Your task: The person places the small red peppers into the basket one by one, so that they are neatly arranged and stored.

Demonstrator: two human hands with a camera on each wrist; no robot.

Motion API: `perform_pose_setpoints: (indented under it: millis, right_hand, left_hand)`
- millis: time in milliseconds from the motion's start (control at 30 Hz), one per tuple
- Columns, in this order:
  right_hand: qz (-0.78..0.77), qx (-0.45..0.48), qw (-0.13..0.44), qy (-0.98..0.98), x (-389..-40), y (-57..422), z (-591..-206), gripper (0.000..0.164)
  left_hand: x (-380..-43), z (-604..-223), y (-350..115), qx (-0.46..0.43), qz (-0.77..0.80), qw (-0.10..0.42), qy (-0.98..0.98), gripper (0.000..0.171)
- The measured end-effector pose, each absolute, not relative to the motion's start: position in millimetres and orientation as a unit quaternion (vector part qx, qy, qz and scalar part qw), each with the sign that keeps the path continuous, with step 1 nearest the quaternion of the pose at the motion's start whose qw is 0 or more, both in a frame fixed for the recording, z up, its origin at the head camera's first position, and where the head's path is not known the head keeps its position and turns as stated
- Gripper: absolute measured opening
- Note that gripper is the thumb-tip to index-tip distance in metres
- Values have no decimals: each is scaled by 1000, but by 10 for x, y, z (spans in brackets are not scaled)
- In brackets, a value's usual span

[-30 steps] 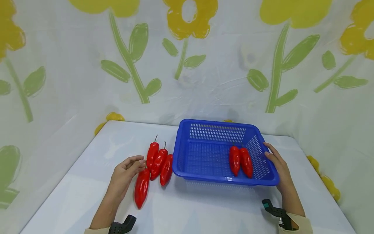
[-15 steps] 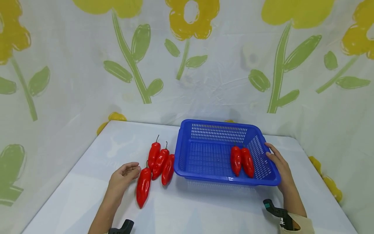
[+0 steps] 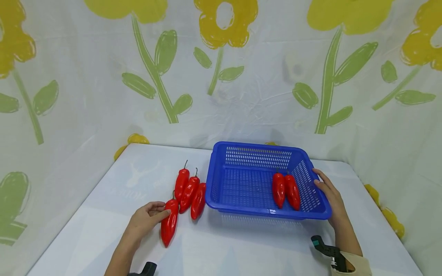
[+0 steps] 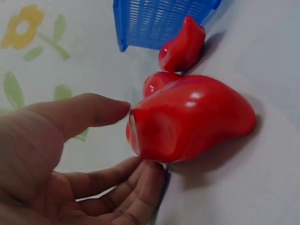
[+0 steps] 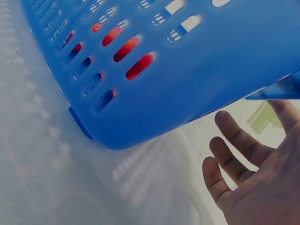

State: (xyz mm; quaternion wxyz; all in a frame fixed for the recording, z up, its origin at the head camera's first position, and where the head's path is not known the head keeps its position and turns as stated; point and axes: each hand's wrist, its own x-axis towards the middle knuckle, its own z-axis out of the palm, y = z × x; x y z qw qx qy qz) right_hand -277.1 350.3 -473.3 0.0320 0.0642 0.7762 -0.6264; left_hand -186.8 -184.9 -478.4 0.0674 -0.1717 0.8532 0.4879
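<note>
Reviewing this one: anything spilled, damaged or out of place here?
Nothing clearly stands out. The basket sits upright, two peppers inside, four on the table, nothing spilled. One slight oddity: in the left wrist view, the nearest pepper has a hollow toward the left hand; damage or natural shape, I cannot tell.
</note>
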Motion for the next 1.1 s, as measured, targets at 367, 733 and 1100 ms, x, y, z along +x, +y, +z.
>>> perform_pose_setpoints:
  millis: [367,733,1100]
  right_hand:
    - [-631,69,33,772,-2739,3489,-4721,61]
    - [-630,60,29,773,-2758,3510,-4736,61]
    - [-625,64,26,777,-2767,3498,-4734,62]
  left_hand:
    - [-1832,-4750,-1852,-181,466,89,862,63]
    - [-1850,-4775,-1838,-190,458,80,865,65]
    - [-1836,-4743,-1903,-193,477,69,855,66]
